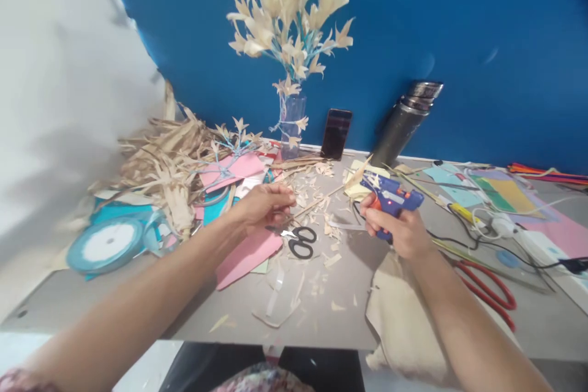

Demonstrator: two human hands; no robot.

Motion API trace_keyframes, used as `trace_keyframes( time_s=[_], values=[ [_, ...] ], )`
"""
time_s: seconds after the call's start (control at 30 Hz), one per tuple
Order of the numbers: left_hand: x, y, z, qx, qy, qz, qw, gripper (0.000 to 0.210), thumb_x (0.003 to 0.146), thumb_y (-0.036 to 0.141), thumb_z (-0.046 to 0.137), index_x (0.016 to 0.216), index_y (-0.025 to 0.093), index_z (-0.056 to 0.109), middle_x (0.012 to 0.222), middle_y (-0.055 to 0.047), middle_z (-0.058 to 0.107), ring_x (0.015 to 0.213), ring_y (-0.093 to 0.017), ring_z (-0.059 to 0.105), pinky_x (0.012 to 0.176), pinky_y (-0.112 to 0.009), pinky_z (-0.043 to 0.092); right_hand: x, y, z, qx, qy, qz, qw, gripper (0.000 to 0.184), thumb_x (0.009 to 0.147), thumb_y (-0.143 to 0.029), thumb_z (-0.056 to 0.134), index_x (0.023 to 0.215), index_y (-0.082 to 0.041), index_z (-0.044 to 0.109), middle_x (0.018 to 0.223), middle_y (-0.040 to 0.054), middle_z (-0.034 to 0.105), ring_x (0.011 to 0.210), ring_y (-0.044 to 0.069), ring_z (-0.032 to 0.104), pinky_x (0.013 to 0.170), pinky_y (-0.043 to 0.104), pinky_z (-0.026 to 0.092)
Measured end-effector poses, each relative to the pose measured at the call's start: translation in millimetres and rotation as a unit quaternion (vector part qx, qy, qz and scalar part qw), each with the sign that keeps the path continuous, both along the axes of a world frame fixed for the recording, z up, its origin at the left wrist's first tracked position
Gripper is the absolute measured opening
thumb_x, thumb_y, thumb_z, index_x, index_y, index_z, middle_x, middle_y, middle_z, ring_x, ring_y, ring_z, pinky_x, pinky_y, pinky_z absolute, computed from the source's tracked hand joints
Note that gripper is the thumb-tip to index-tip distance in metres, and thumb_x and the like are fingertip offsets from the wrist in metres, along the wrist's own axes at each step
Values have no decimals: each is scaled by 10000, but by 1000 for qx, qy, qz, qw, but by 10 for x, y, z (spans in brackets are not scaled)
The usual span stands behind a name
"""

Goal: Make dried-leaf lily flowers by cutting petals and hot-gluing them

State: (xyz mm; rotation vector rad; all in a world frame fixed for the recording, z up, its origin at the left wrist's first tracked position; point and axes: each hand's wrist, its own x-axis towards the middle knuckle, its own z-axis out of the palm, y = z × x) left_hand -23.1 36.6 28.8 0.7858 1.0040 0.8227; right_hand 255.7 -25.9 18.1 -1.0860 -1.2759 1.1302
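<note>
Pinched in my left hand is a thin straw-coloured stem that slants up to the right. At its far end a pale dried-husk petal sits close to the nozzle side of a blue glue gun; whether they touch I cannot tell. My right hand is wrapped round the glue gun's handle, with fingers at its orange trigger and a small red light glowing on the body. Black-handled scissors lie just below my left hand, by a pink sheet.
A clear vase of husk flowers stands at the back, beside a phone and a dark flask. Dried husks and a blue ribbon roll lie left. Cables, red-handled scissors and a power strip lie right.
</note>
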Motion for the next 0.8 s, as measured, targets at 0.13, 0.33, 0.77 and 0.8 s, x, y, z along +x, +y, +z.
trace_keyframes(
  time_s=[0.13,0.33,0.77,0.8],
  values=[
    [55,-81,-58,-9,-46,-25,999,146,640,77,791,649,93,647,592,-47,628,464,-70,508,391,-152,336,-74,-75,13,4,-73,43,996,228,777,-369,752,846,-170,664,759,27,619,520,118,531,495,272,470],
    [72,-126,-110,-9,-107,-70,992,148,666,125,805,657,82,664,672,-60,655,501,-72,535,410,-159,378,-124,-140,70,-22,-120,82,989,250,790,-407,733,831,-167,675,762,44,622,587,134,526,533,266,483],
    [20,-97,-54,32,-31,19,999,159,650,132,809,712,110,665,580,-29,642,434,-77,525,416,-180,419,-109,-144,70,-21,-152,107,982,206,821,-384,711,840,-181,687,743,46,630,582,145,538,545,279,488],
    [-33,-70,-26,42,-10,28,999,169,647,146,815,714,115,663,549,-15,623,417,-78,513,411,-187,422,-109,-153,75,-19,-138,90,986,199,813,-382,719,839,-186,691,748,46,630,580,146,536,539,281,493]
  ],
)
